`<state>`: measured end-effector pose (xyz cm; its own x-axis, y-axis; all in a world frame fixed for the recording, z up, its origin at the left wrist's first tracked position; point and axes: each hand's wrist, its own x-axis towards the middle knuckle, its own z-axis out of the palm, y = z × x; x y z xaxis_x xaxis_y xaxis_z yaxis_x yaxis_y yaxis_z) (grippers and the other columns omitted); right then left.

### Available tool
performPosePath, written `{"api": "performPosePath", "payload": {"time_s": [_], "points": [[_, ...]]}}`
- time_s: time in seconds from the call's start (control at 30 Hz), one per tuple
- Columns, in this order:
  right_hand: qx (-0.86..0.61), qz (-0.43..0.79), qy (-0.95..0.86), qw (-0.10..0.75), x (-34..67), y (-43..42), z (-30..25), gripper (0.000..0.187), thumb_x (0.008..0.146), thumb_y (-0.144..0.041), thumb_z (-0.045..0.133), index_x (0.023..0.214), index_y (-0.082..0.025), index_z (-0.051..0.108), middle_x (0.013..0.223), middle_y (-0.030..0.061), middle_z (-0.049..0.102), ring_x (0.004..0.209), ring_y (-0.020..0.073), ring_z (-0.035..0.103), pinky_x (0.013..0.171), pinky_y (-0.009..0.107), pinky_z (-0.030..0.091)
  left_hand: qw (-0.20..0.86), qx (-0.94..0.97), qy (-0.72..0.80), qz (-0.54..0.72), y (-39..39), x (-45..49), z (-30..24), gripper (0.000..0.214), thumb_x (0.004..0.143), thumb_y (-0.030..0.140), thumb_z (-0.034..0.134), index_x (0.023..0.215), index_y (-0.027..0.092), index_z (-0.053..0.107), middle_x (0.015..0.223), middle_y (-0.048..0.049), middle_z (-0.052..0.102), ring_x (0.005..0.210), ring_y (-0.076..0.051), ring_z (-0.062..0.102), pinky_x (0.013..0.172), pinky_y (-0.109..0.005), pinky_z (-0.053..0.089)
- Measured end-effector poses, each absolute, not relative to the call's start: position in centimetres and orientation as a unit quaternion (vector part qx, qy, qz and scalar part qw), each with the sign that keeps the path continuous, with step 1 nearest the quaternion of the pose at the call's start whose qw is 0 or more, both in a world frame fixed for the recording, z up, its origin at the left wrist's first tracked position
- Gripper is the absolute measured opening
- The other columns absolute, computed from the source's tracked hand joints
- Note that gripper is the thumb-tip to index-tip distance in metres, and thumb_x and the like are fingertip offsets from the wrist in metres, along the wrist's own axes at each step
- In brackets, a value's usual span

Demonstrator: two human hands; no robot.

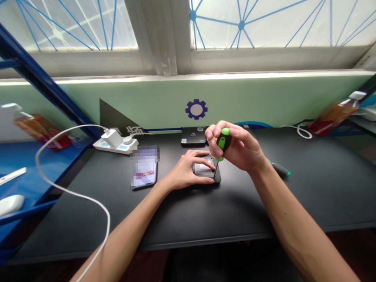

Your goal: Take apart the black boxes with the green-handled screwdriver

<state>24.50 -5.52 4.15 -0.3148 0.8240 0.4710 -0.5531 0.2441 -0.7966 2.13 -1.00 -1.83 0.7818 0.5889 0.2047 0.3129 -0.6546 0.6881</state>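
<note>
A small flat black device (218, 178) with a pale label in its recessed middle lies on the dark table. Over it spreads my left hand (187, 170), thumb along the near edge and fingers across the top and far side, gripping it against the tabletop. In my right hand (242, 149) is a screwdriver (225, 140) with a black and bright green handle. Its shaft points down at the right part of the device. The tip's exact contact is too small to make out.
Behind my hands sits a black box (193, 138). A phone (145, 169) lies left of the device, near a white power strip (114, 147) with a charger and a trailing white cable (85, 197). Another green-and-black handle (280, 170) shows beyond my right wrist. Bottles stand at both sides.
</note>
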Motion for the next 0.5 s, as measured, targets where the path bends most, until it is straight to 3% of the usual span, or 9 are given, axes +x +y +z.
{"api": "performPosePath", "payload": {"time_s": [0.23,0.33,0.5], "points": [[-0.133,0.605,-0.540,0.570,24.6,-5.5,4.3,0.022,0.099,-0.041,0.076,0.096,-0.019,0.078,0.097,0.0047,0.072,0.067,0.0171,0.064,0.062,0.030,0.055,0.319,0.879,0.225,0.274,-1.3,2.8,-1.8,0.025,0.092,0.047,0.093,0.115,0.035,0.092,0.150,-0.0068,0.074,0.142,-0.036,0.061,0.128,-0.058,0.041],[-0.134,0.606,-0.534,0.573,24.7,-5.5,4.3,0.021,0.097,-0.040,0.077,0.095,-0.019,0.078,0.092,0.0040,0.072,0.066,0.0172,0.063,0.065,0.031,0.056,0.331,0.871,0.184,0.314,-1.3,3.1,-1.8,0.016,0.098,0.042,0.089,0.110,0.033,0.093,0.136,-0.0065,0.082,0.131,-0.031,0.068,0.125,-0.053,0.045],[-0.138,0.608,-0.537,0.568,24.6,-5.7,4.4,0.022,0.096,-0.041,0.077,0.095,-0.019,0.078,0.089,0.0044,0.072,0.065,0.0185,0.064,0.059,0.030,0.054,0.394,0.835,0.183,0.338,-1.7,3.5,-1.7,0.022,0.097,0.048,0.089,0.108,0.029,0.093,0.113,-0.0080,0.088,0.119,-0.029,0.073,0.117,-0.048,0.053]]}}
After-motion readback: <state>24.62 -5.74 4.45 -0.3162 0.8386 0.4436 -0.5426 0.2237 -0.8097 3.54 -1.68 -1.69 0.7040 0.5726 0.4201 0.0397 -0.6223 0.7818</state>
